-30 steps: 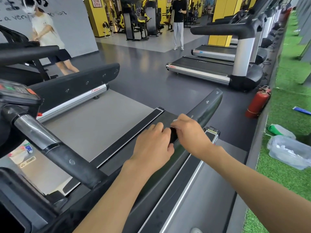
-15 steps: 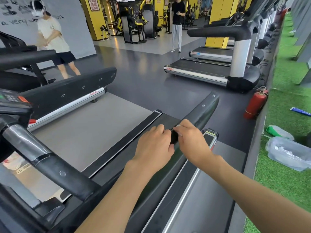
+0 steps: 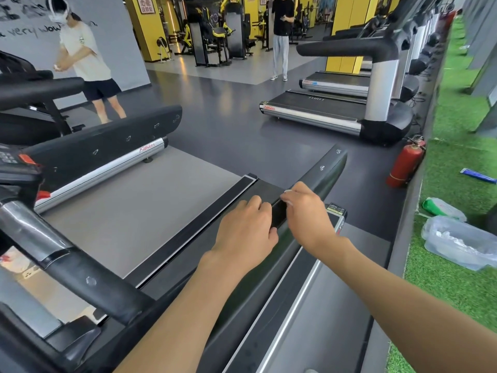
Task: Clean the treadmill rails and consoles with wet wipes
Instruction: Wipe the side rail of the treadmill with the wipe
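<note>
Where the right-hand side rail [image 3: 324,172] of the near treadmill runs away from the camera, both hands sit on its black top surface about midway along, side by side with a narrow strip of rail showing between them. The left hand [image 3: 244,230] lies knuckles up across the rail, its fingers pressed together and curled over the edge that faces the belt [image 3: 139,208]; the thumb tip shows at the near side of the hand. The right hand [image 3: 306,215] comes in from the outer side, fingers bent and bunched, pinching a wet wipe [image 3: 287,191] against the rail (only small white scraps of it show at the fingertips; the rest is hidden under the hand). The console [image 3: 12,157] stands at the left edge of the view, apart from both hands, with the front handlebar [image 3: 80,275] sloping down below it. A red fire extinguisher [image 3: 404,165] stands on the dark floor beside the strip of green turf [image 3: 457,146], and a clear plastic bag [image 3: 462,244] lies on that turf to the right. Further treadmills [image 3: 322,111] stand beyond. One person in a white shirt [image 3: 84,57] stands at the left by the wall; another in a black shirt [image 3: 282,20] stands further back.
</note>
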Demonstrator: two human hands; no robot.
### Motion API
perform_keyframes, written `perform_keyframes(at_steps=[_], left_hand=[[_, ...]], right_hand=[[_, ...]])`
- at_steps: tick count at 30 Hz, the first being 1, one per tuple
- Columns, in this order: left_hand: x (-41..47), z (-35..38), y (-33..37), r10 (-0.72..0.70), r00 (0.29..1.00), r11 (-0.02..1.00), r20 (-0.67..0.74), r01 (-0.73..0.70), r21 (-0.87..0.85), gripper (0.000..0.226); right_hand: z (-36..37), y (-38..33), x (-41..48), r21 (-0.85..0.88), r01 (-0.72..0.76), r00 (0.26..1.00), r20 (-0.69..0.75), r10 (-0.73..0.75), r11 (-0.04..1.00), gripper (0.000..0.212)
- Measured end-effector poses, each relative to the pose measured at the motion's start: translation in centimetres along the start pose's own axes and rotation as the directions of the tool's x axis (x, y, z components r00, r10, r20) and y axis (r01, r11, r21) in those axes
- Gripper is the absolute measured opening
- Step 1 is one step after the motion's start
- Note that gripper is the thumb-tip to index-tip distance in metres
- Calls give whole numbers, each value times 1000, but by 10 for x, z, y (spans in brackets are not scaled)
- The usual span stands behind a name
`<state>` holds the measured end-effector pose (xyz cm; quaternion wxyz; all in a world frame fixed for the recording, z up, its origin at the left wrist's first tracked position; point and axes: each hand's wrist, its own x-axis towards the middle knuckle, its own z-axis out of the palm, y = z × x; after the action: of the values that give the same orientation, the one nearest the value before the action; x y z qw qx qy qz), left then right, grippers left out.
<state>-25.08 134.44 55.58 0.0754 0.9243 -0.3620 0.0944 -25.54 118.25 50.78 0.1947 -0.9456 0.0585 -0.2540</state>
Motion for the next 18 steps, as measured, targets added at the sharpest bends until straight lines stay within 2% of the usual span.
perform_keyframes(at_steps=[3, 7, 8, 12, 16, 18], left_hand=[[1, 2, 0, 5, 1000, 1000, -10, -5, -19, 26], [7, 4, 1, 10, 1000, 1000, 8, -10, 3, 27], [8, 4, 1, 10, 1000, 1000, 9, -10, -2, 27], [11, 7, 3, 39, 999, 998, -10, -39, -42, 26], [16, 7, 3, 49, 998, 997, -24, -50, -54, 26], [18, 8, 3, 51, 999, 998, -18, -52, -41, 26]], right_hand=[[-2, -3, -4, 29, 161, 982, 98, -163, 987, 25], [-2, 14, 21, -70, 1, 1000, 18, 1, 998, 24], [-2, 9, 20, -60, 1, 1000, 24, 0, 998, 25], [-5, 8, 3, 48, 189, 977, 96, -193, 981, 25], [1, 31, 17, 1, -18, 999, -36, 18, 1000, 24], [3, 24, 9, 8, 34, 999, -5, -34, 999, 27]])
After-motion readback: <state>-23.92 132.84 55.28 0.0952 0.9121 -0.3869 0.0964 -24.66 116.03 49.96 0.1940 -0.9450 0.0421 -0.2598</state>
